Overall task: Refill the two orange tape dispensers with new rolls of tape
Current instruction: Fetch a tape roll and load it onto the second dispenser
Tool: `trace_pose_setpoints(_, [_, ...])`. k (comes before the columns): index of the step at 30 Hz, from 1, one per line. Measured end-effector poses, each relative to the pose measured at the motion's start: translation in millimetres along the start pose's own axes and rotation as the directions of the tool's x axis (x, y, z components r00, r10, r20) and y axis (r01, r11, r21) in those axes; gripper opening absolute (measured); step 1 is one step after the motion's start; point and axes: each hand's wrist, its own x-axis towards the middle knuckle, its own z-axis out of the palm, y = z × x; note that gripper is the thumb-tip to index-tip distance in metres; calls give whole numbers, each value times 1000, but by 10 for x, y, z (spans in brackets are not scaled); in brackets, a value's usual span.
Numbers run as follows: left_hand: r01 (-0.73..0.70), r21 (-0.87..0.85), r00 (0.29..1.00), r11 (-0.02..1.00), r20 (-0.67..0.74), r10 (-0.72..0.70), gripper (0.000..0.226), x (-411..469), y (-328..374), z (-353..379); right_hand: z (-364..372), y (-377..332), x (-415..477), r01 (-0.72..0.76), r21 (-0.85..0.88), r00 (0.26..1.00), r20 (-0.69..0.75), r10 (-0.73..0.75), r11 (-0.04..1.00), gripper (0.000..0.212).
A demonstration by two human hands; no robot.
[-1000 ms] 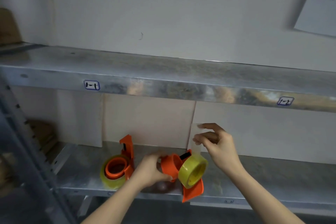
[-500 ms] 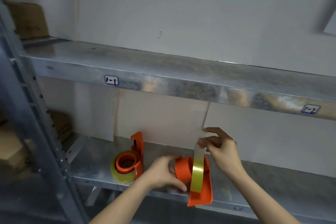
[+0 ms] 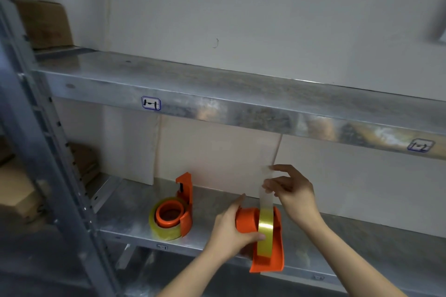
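— Orange dispenser [image 3: 248, 222], where?
— At the shelf's [image 3: 362, 243] near edge; left hand [image 3: 229, 230] grips its hub, right hand [image 3: 295, 191] pinches the tape [image 3: 266, 200] end up. Other dispenser [image 3: 184, 200] lies left, roll [image 3: 164, 231] fitted.

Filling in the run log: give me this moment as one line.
left hand grips held dispenser | right hand pinches tape strip stretched up from roll | second dispenser rests on lower shelf, roll fitted

Tape strip [image 3: 266, 198] longer, roll [image 3: 264, 231] edge-on now.
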Motion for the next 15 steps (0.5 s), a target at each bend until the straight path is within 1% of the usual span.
trace_pose_setpoints(3, [-30,29,1000,999,8,30,87,-3,36,21,-40,29,7,2,-12,1000,-5,-2,1000,25])
trace_pose_setpoints(5, [-45,49,999,998,11,45,82,1,49,37,-64,28,4,15,-11,1000,-6,-15,1000,27])
trace_pose_setpoints(10, [-51,30,998,998,-23,52,87,34,74,81,-87,-48,23,36,39,999,-23,-35,999,32])
trace_pose_setpoints(15, [-99,11,993,995,-59,100,81,40,131,149,-41,-75,0,37,56,999,3,-38,998,30])
